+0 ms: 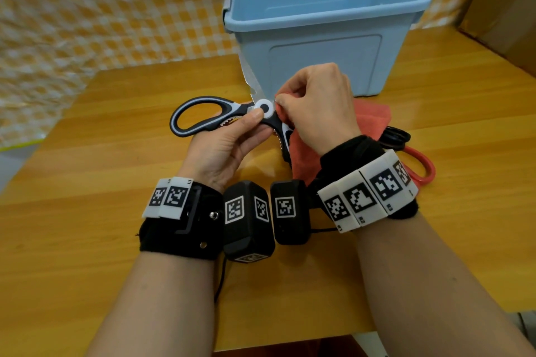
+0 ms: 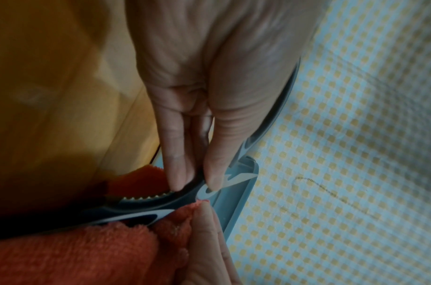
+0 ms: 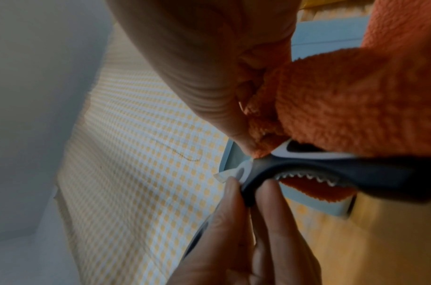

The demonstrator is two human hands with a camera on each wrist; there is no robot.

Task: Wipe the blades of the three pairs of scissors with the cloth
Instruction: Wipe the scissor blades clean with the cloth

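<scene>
Two more pairs of scissors, black scissors (image 1: 396, 136) and red scissors (image 1: 422, 166), lie at our 3 o'clock on the bench (image 1: 116, 171), partly hidden behind our right wrist. The blue bin (image 1: 324, 38) stands at 12 o'clock, nothing visible inside it. Our left hand (image 1: 223, 148) pinches the grey kitchen scissors (image 1: 200, 113) near the pivot, one blade pointing to 12 o'clock. Our right hand (image 1: 316, 107) has its fingers (image 2: 204, 227) curled round the orange cloth (image 1: 371, 116), touching the scissors just beside the pivot.
</scene>
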